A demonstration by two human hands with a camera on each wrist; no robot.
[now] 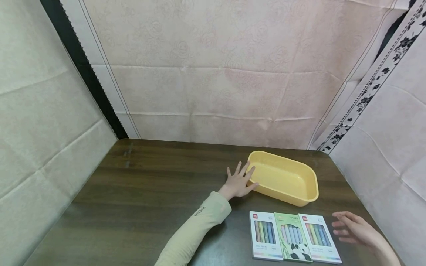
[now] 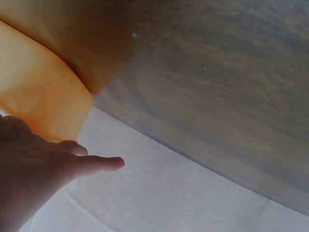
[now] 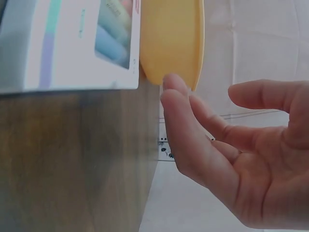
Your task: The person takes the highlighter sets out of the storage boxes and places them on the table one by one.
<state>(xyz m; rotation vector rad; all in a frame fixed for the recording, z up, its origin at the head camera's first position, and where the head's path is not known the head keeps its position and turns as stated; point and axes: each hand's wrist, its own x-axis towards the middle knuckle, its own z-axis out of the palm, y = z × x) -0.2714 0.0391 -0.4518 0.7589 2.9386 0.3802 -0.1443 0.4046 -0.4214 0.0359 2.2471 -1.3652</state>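
Observation:
A yellow plastic basin (image 1: pixel 283 177) stands toward the back right of the table. My left hand (image 1: pixel 237 181) is at its left end, fingers spread, with fingertips over or against the rim; exact contact is hard to tell. Three flat boxes of coloured sticks lie side by side in front of the basin: a white box (image 1: pixel 265 252), a green box with a panda (image 1: pixel 287 242) and another white box (image 1: pixel 323 252). Right of them, my right hand (image 1: pixel 354 229) hovers with loosely bent fingers, holding nothing. In the right wrist view, a white box (image 3: pixel 72 72) lies close to that hand (image 3: pixel 241 159).
The dark wooden table (image 1: pixel 133 207) extends left of my forearm. Pale cloth screens surround it: a back cloth (image 1: pixel 216 92), a left one (image 1: pixel 50 129) and a right one (image 1: pixel 382 140) with a black floral border.

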